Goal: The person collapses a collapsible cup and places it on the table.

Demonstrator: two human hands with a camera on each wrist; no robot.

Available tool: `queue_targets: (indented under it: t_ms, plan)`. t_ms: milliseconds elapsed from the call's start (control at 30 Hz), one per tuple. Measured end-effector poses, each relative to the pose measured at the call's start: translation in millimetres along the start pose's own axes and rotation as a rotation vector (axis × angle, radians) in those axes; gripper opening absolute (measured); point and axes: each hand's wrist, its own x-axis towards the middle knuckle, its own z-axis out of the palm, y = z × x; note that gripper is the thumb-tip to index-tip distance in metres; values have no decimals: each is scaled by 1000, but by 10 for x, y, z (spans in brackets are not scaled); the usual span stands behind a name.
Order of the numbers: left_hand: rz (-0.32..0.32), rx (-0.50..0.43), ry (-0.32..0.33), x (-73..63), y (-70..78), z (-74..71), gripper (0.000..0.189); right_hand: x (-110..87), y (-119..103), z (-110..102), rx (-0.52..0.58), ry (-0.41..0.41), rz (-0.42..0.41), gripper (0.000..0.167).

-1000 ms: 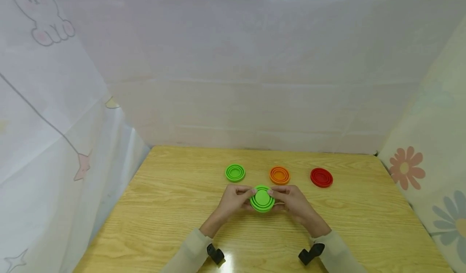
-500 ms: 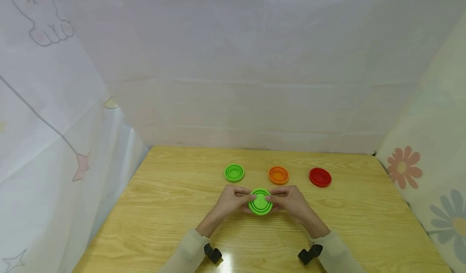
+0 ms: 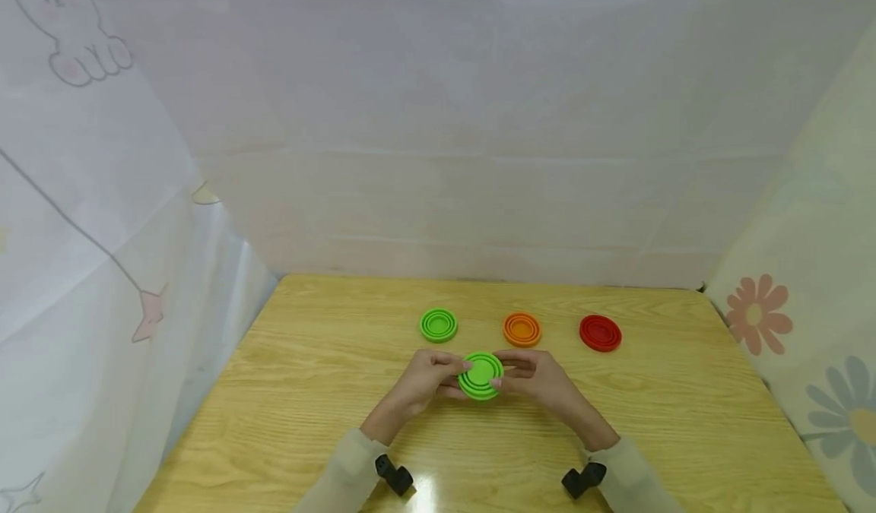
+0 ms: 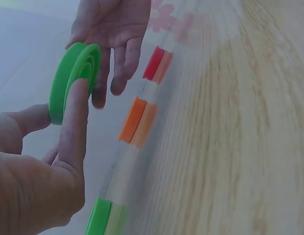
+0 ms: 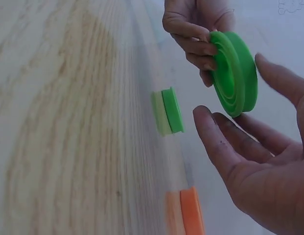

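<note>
A green collapsible cup (image 3: 481, 375), pressed flat into concentric rings, is held above the table between both hands. My left hand (image 3: 420, 384) pinches its left edge, thumb on the ringed face and fingers behind. At its right edge is my right hand (image 3: 541, 382), its thumb tip at the rim and its other fingers loosely spread; in the right wrist view those fingers (image 5: 220, 147) mostly stand apart from the cup. Behind the hands lie another green collapsible cup (image 3: 438, 325), an orange one (image 3: 522, 330) and a red one (image 3: 600, 333), all flattened.
The wooden table (image 3: 328, 361) ends at a pale cloth backdrop (image 3: 438, 216). Printed cloth hangs at both sides, with flowers (image 3: 760, 314) on the right. A black wrist camera (image 3: 394, 475) sits on the left sleeve, another (image 3: 584, 479) on the right.
The held green cup has shifted slightly left with the left hand. The right thumb has slid from the cup's face to its lower right rim, and the right fingers have loosened.
</note>
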Motion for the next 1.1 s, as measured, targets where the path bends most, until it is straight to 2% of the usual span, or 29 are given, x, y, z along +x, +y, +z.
queue_targets:
  t_ms: [133, 267, 400, 533, 800, 1100]
  plan:
    - [-29, -30, -6, 11, 8, -10, 33, 3, -14, -9, -8, -32, -40, 62]
    - [-28, -39, 3, -1, 31, -1, 33, 21, -26, -3, -10, -45, -60, 67]
    - [-32, -9, 3, -45, 30, 15, 32, 18, -14, 12, -27, -49, -48, 71]
    - [-35, 16, -11, -62, 23, 32, 33, 0, -10, 13, -53, -37, -59, 69]
    - [8, 103, -10, -98, 92, 61, 33, 11, -7, 1, -38, -7, -44, 56]
    - [109, 243, 6, -151, 103, 20, 31, -8, 4, -17, 75, 31, 67, 54]
